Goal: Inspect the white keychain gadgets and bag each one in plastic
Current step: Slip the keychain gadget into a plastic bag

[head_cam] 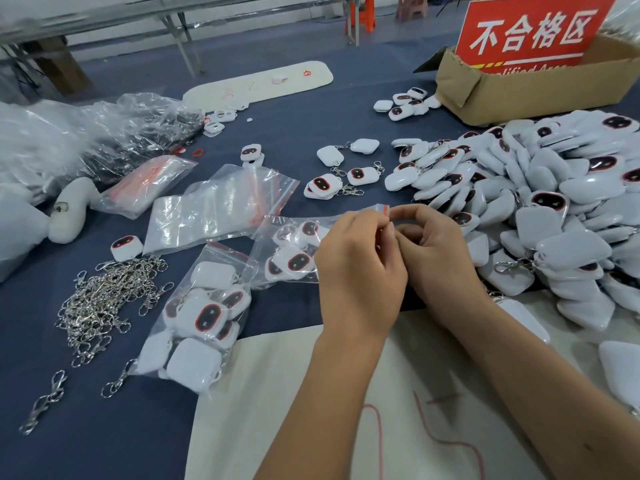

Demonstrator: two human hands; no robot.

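Both hands meet at the red-striped mouth of a clear zip bag (pixel 294 251) lying on the blue table (pixel 104 427) at centre. The left hand (pixel 358 268) pinches the bag's opening edge between thumb and fingertips; the right hand (pixel 436 251), just beside it and touching at the fingertips, pinches the same edge from the right. Several white keychain gadgets (pixel 294 263) with dark oval faces already lie inside this bag, toward its left end.

The step in hand looks like sealing: the gadgets are in, and both hands work the zip strip. Whether the strip is already pressed shut along any part cannot be told, since the fingers cover it.

A second filled bag (pixel 201 327) lies nearer and to the left, apparently done. Empty zip bags (pixel 221 206) are spread farther left, and a tangle of loose metal clasps (pixel 104 303) sits near the left edge. A large heap of unbagged gadgets (pixel 540 209) fills the right side, touching the right wrist. Far right stands a cardboard box (pixel 540 88) with a red sign (pixel 530 29).

The next move probably calls for running the pinch along the whole strip until it closes, setting the bag by the filled one, then taking a fresh bag and gadgets from the heap.
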